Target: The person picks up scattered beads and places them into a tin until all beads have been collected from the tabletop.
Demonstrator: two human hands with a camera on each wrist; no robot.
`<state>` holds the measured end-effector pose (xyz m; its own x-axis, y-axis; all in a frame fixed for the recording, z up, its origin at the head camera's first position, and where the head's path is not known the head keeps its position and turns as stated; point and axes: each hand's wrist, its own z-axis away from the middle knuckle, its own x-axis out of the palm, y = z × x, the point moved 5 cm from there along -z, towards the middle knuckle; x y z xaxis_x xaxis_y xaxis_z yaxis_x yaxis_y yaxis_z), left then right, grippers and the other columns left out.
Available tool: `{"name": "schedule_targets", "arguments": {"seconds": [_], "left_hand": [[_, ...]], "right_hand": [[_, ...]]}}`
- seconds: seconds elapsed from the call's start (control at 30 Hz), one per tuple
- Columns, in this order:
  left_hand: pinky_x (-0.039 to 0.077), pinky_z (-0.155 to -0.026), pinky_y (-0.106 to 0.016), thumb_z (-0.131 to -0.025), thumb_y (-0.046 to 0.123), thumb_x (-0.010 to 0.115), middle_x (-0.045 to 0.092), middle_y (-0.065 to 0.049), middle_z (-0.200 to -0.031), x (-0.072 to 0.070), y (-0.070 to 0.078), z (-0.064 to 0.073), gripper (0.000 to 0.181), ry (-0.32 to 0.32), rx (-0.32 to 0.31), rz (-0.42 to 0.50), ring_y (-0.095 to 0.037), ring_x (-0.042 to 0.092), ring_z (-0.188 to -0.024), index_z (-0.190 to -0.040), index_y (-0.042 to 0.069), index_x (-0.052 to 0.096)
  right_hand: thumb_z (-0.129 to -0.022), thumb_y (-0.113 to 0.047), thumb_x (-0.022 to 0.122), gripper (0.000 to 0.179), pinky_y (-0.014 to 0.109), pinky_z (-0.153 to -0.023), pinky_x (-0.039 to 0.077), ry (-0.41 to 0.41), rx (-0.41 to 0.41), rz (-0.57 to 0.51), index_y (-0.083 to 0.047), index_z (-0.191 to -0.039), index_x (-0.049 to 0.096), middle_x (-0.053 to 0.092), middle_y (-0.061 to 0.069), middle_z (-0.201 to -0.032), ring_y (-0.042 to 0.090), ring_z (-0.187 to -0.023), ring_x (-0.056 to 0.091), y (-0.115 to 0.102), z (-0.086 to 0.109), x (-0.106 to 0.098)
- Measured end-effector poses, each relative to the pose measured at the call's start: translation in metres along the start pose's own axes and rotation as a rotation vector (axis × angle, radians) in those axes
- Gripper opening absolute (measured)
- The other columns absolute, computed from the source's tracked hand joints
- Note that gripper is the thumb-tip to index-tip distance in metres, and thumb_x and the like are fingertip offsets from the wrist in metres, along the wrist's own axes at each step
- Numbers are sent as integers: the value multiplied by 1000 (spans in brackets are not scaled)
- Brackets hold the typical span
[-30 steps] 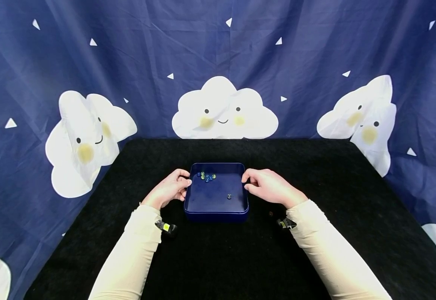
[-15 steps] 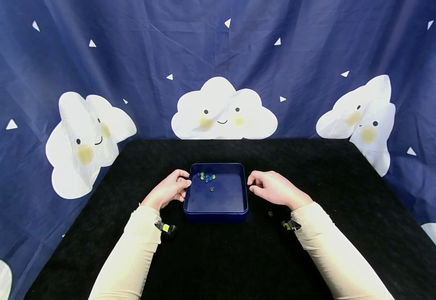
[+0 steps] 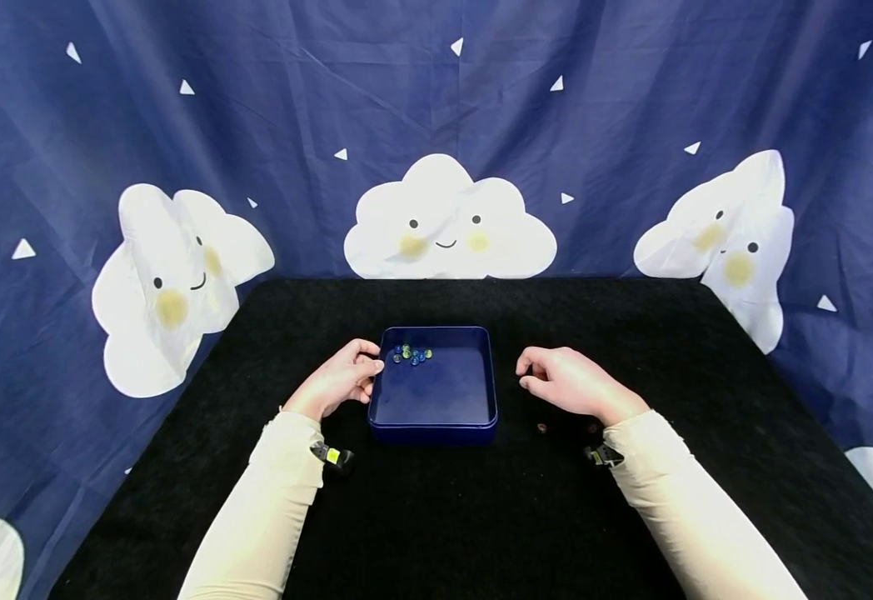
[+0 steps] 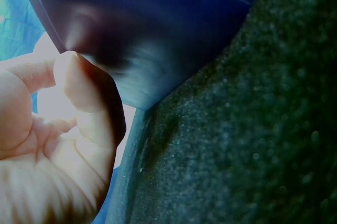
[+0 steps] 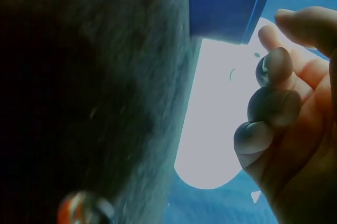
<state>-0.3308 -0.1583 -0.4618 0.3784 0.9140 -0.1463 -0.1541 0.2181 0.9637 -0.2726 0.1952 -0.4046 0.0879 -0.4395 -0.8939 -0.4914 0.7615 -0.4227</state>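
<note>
A square dark-blue tin stands on the black cloth, its inside facing up. Several blue and yellow-green glass marbles lie grouped at its far left. My left hand holds the tin's left side, thumb at the rim; in the left wrist view the thumb meets the tin wall. To the right of the tin, above the cloth, hovers my right hand, fingers loosely curled, with nothing visible between thumb and index. Below it lies an orange-tinted marble, and another marble sits near the wrist.
Black cloth covers the table. Behind and at the sides hangs a blue curtain with white cloud prints. A dark strap with a camera is on each wrist.
A marble has rolled leftward across the tin floor and joined the group. My right hand has left the tin's right rim and moved right. My left hand stays put.
</note>
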Motion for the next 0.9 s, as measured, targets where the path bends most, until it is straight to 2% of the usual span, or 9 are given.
{"name": "schedule_targets", "arguments": {"seconds": [0.1, 0.23, 0.4, 0.53, 0.9], "left_hand": [[51, -53, -26, -101, 12, 59, 53, -17, -105, 1, -1, 0, 47, -2, 1, 2, -13, 53, -59, -139, -1, 35], [51, -53, -26, -101, 13, 60, 52, -17, -105, 1, -2, 0, 47, -6, 2, -2, -14, 53, -60, -139, -1, 35], [51, -53, -26, -100, 13, 59, 52, -18, -104, 0, -1, 1, 47, -1, 6, 1, -14, 53, -59, -139, -1, 35], [51, -54, -26, -101, 13, 58, 52, -17, -104, 0, 0, 2, 46, 1, 9, -5, -14, 53, -60, -138, -1, 36], [51, -55, -26, -101, 14, 58, 51, -15, -103, 0, 2, 4, 44, 7, 10, -21, -15, 52, -61, -138, 0, 37]], "right_hand": [[-91, -22, 70, 10, 30, -63, 45, -24, 17, 3, -20, -101, 67, 51, -15, -67, 5, -59, 50, 7, 7, 0], [-91, -21, 71, 10, 30, -57, 46, -101, 37, -26, -23, -99, 66, 52, -14, -67, 6, -54, 51, 12, 19, 2], [-87, -23, 75, 13, 28, -60, 48, -173, 11, -18, -23, -98, 67, 52, -16, -66, 3, -57, 52, 11, 28, 7], [-85, -26, 78, 16, 28, -66, 47, -209, -12, 21, -25, -96, 66, 52, -17, -66, 2, -62, 51, 6, 33, 11], [-84, -20, 77, 18, 28, -62, 44, -256, -24, 78, -31, -84, 64, 52, -18, -67, 3, -63, 50, 1, 36, 22]]}}
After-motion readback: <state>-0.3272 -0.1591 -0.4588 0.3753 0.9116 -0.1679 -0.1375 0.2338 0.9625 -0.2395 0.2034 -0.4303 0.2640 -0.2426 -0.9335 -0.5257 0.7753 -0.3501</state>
